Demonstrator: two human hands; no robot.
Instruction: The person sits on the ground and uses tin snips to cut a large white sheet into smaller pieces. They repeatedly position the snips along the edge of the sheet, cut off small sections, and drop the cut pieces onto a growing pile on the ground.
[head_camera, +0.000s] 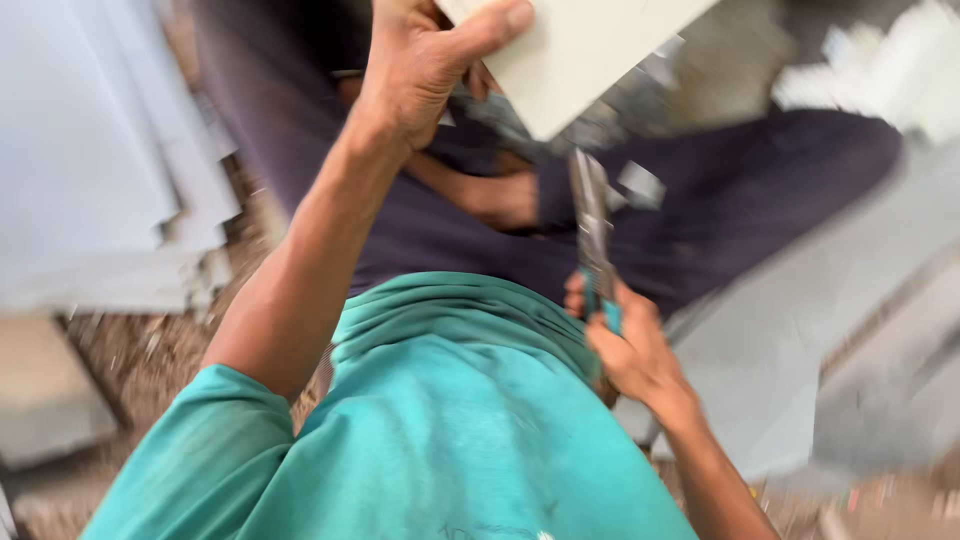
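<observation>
The teal shirt (450, 430) is closest. The right hand (625, 345) is closed tight around the pliers (592, 225), which point up and away to the pale tile (575, 50). The left hand (425, 60) pinches that tile's left edge, up high.

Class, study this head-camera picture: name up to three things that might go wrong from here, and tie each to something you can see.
1. The left hand pinches the pale tile by one edge only; it may slip or snap.
2. The pliers in the right hand bite near the tile's lower edge, close above the lap; a falling shard could cut bare skin.
3. No gloves show on either hand, so sharp edges may nick fingers.
</observation>
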